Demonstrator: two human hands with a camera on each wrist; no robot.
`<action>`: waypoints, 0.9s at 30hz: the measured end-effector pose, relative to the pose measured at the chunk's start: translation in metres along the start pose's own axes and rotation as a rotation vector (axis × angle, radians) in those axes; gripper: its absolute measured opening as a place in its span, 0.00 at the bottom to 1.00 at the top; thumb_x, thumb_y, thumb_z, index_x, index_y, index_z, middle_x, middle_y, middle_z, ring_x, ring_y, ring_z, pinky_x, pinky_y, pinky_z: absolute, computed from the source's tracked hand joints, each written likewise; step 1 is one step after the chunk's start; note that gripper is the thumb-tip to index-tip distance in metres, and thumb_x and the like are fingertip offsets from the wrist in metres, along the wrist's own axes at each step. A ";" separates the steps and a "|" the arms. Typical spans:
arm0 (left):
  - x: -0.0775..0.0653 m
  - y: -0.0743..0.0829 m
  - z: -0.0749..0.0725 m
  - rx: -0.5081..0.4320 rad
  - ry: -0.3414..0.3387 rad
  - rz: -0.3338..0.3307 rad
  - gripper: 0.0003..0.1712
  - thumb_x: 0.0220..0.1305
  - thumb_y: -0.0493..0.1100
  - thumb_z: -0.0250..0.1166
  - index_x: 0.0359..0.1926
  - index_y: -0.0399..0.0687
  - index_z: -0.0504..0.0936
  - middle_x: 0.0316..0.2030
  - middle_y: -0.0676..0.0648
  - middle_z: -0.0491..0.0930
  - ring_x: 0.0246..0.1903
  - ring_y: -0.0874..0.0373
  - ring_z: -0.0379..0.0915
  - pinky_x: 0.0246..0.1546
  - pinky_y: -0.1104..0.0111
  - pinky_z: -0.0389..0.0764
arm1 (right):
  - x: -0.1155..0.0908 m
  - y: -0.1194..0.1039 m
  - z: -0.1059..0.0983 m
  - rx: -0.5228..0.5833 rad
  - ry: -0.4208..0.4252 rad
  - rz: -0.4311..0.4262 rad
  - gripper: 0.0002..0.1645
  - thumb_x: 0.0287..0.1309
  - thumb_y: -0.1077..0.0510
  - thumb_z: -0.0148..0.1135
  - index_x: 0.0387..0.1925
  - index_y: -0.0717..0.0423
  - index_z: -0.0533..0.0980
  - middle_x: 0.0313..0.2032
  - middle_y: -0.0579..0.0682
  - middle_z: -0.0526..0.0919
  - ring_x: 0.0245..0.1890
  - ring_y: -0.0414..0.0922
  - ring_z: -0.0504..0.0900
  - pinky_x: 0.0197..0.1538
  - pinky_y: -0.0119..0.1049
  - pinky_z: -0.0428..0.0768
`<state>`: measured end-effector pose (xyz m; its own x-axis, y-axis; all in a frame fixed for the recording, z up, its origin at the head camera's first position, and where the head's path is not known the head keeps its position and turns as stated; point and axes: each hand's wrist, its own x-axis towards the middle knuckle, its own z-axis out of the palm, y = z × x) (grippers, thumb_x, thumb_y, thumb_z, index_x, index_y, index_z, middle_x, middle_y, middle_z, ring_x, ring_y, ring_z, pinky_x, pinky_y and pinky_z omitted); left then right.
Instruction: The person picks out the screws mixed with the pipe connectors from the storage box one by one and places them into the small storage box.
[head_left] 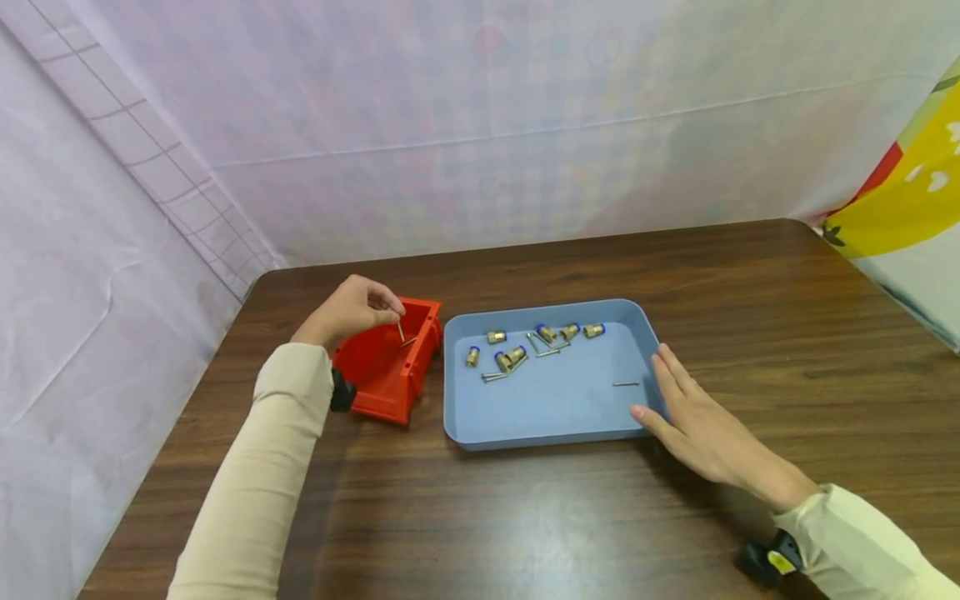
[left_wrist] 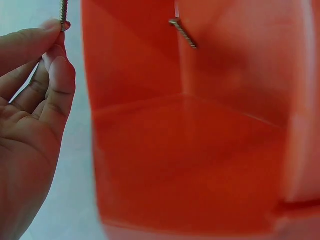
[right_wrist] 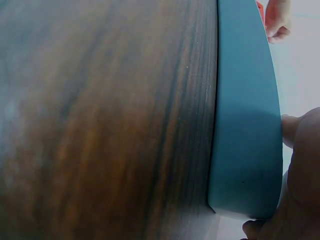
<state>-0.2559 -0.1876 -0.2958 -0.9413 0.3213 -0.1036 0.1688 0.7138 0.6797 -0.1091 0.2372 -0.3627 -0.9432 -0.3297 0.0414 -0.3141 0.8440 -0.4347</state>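
Note:
My left hand (head_left: 352,310) pinches a screw (head_left: 401,331) between thumb and fingertips above the red bin (head_left: 378,375). In the left wrist view the pinched screw (left_wrist: 64,11) points upward. Inside the bin lies another screw (left_wrist: 183,33), against its red wall. My right hand (head_left: 701,429) rests at the right end of the blue tray (head_left: 555,421), fingers fairly straight along its rim. Toward the tray's back are several brass push-in fittings (head_left: 497,337) with blue rings, mixed with several screws (head_left: 548,352). A lone screw (head_left: 626,383) lies nearer the right hand.
The bin stands just left of the tray on a dark wooden table (head_left: 480,517). A pale cloth (head_left: 525,150) hangs behind the table, with a white cloth (head_left: 97,275) on the left and a yellow patterned one (head_left: 900,192) on the right.

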 end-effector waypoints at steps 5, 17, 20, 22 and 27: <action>-0.001 -0.005 0.003 0.059 -0.006 0.031 0.07 0.60 0.34 0.64 0.39 0.34 0.84 0.38 0.39 0.83 0.32 0.54 0.72 0.34 0.69 0.74 | 0.000 0.000 -0.001 0.002 -0.003 0.000 0.48 0.70 0.43 0.44 0.71 0.74 0.39 0.73 0.68 0.34 0.73 0.64 0.40 0.66 0.63 0.53; 0.000 -0.006 0.005 0.018 -0.023 0.024 0.10 0.60 0.34 0.64 0.42 0.33 0.83 0.40 0.39 0.83 0.35 0.55 0.75 0.39 0.67 0.78 | 0.000 0.000 0.000 0.008 -0.010 -0.003 0.48 0.71 0.43 0.44 0.71 0.74 0.39 0.73 0.68 0.33 0.73 0.63 0.39 0.66 0.63 0.53; 0.001 -0.003 0.004 0.005 -0.021 0.021 0.10 0.60 0.34 0.64 0.42 0.32 0.83 0.39 0.39 0.84 0.35 0.55 0.76 0.40 0.66 0.79 | 0.000 0.000 0.000 0.006 -0.011 -0.003 0.48 0.71 0.43 0.44 0.71 0.74 0.39 0.73 0.68 0.33 0.73 0.63 0.39 0.65 0.63 0.53; 0.002 0.001 0.003 -0.009 -0.020 0.020 0.11 0.60 0.33 0.64 0.43 0.32 0.83 0.39 0.39 0.84 0.36 0.54 0.77 0.41 0.63 0.80 | 0.000 0.000 0.000 0.003 -0.011 -0.003 0.48 0.71 0.43 0.44 0.71 0.74 0.39 0.73 0.68 0.33 0.73 0.64 0.39 0.65 0.63 0.54; 0.006 0.019 0.003 0.013 -0.018 0.050 0.10 0.60 0.35 0.64 0.42 0.36 0.84 0.40 0.40 0.83 0.37 0.52 0.76 0.41 0.62 0.80 | 0.000 0.000 0.000 0.000 -0.007 -0.003 0.48 0.71 0.43 0.44 0.70 0.74 0.39 0.73 0.69 0.33 0.72 0.64 0.40 0.65 0.63 0.54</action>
<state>-0.2575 -0.1708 -0.2856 -0.9261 0.3681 -0.0828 0.2196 0.7044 0.6750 -0.1090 0.2373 -0.3624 -0.9413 -0.3357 0.0362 -0.3173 0.8428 -0.4347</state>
